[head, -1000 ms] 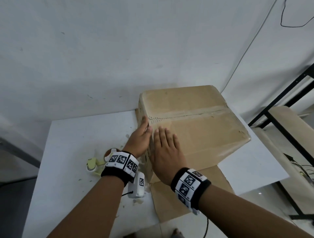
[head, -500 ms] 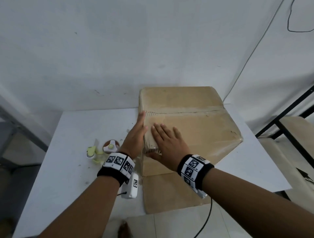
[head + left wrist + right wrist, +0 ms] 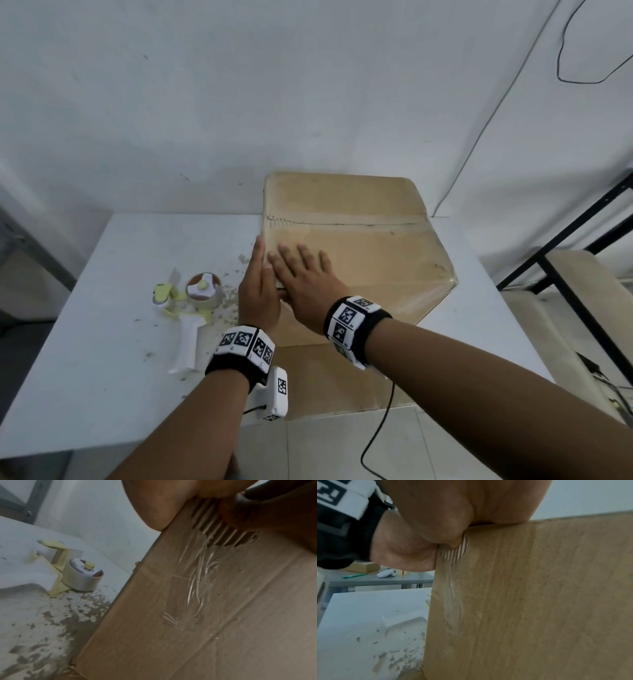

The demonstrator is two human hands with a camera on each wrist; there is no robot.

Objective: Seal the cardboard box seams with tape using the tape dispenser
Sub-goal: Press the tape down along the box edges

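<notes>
The left hand is laid with straight fingers against the left side of the cardboard box, along its upper left edge, and nothing is gripped by it. The right hand is spread flat, palm down, on the near sloping face of the box, its fingers extended and slightly apart; its thumb side is set just beside the left hand at the same edge. In the wrist views, clear tape is seen wrinkled over the box corner below the hands, and a torn patch of exposed corrugation lies where the two hands meet.

The box is stood tilted on the white table, toward its far right part, with the far side close to the wall. A seam is run across the top face from left to right. A loose brown flap is spread on the surface under the box, reaching the near edge.

The tape dispenser is laid on its side left of the box, well clear of both hands, its white handle pointed toward the near edge. Small scraps of debris are scattered between the dispenser and the box.
</notes>
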